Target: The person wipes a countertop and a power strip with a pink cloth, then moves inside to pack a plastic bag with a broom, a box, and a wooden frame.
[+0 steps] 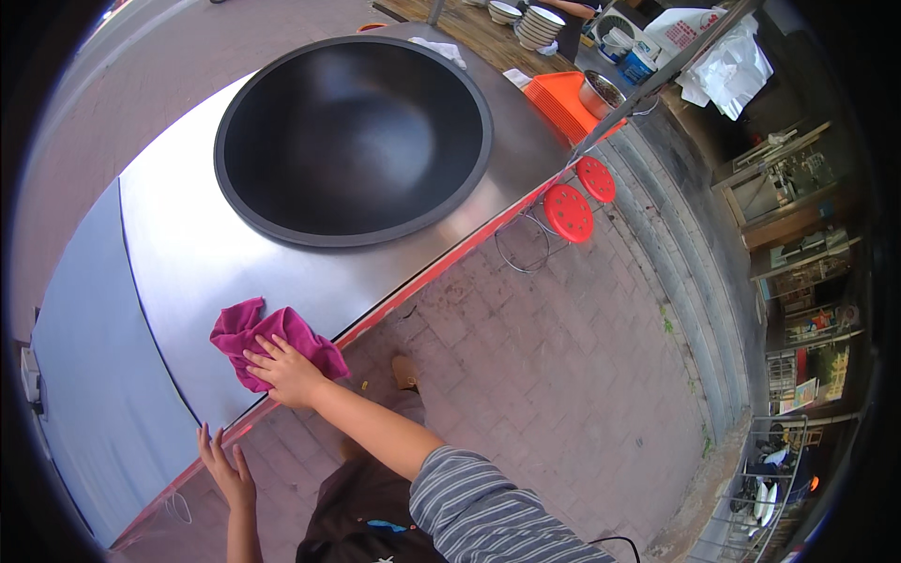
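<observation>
My right hand point(287, 374) lies with spread fingers on a magenta cloth point(243, 331), holding it down against a stainless steel countertop point(183, 232). The cloth is bunched, and one corner hangs over the red-trimmed front edge. Beside that edge, further left, my left hand point(229, 473) is raised with its fingers apart and nothing in it. Its fingertips are near the seam between the steel and a blue-grey surface point(98, 352); whether they touch is unclear. A large black wok point(352, 141) is set into the steel beyond the cloth.
Red round stools point(568, 213) stand along the counter's right side. Orange trays point(556, 105) are stacked at its far corner, with a metal bowl point(600, 95) on top. Stacked bowls point(540, 28) sit on a wooden table point(464, 35). Stone steps point(676, 281) rise at the right.
</observation>
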### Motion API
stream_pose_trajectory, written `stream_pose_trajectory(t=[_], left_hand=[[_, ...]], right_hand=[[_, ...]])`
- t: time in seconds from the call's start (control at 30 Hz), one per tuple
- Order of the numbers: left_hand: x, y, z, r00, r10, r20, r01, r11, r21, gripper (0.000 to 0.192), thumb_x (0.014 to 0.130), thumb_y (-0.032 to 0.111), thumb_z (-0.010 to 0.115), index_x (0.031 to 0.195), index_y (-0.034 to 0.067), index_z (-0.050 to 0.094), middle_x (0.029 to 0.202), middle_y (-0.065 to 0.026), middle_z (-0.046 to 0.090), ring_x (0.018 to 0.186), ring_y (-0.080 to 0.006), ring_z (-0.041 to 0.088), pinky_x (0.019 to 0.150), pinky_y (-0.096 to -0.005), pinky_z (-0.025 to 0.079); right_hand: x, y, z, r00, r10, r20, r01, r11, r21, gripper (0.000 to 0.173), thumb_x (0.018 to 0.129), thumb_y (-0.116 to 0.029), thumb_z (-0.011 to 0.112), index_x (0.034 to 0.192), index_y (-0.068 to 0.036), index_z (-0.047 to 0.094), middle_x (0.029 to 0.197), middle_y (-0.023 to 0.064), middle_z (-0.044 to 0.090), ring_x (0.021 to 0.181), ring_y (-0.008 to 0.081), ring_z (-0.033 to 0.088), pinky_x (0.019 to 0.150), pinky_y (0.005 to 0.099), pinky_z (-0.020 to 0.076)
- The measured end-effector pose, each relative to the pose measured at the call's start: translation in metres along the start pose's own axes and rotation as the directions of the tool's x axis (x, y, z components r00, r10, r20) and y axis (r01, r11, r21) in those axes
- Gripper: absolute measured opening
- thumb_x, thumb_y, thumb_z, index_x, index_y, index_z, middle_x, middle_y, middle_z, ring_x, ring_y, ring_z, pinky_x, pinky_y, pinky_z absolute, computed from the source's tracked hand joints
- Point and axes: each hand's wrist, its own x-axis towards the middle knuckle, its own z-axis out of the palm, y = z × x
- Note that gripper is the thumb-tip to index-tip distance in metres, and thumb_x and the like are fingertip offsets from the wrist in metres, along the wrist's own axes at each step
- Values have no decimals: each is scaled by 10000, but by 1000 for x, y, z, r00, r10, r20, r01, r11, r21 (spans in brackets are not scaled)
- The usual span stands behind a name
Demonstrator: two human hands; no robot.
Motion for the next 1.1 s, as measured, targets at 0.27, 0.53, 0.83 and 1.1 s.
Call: stream_pose_trajectory(t=[0.27,0.53,0.83,1.1], left_hand=[[-49,102,29,927,-6,376,-12,999,44,255,848,120,565,1085,31,593,1413,-185,391,1368,-403,272,1099,-501,235],[-66,146,123,845,-272,461,212,961,179,260,811,236,662,1033,102,647,1354,-193,459,1315,-420,351,1060,-509,306],[22,318,131,641,-467,610,567,823,34,277,852,246,628,1069,76,652,1200,-164,590,1177,-341,516,1013,-411,379],[69,371,155,606,-310,733,435,900,21,318,893,305,587,1109,75,625,1062,-147,635,1023,-323,593,878,-391,464]], right_hand=[[-137,188,-188,929,265,-257,-301,947,-112,499,770,-194,572,1254,-73,574,1448,50,421,1389,240,300,1149,438,192],[-167,464,-388,761,534,-369,-646,677,-353,607,856,-279,507,1413,-69,386,1516,90,295,1427,272,197,1162,461,117],[-141,602,-464,248,632,-734,-969,151,-198,608,926,-328,414,1432,-5,321,1536,147,228,1431,324,159,1159,436,123],[-206,405,-364,526,672,-520,-827,547,-130,495,926,-126,469,1374,63,377,1506,203,249,1356,384,303,1100,413,307]])
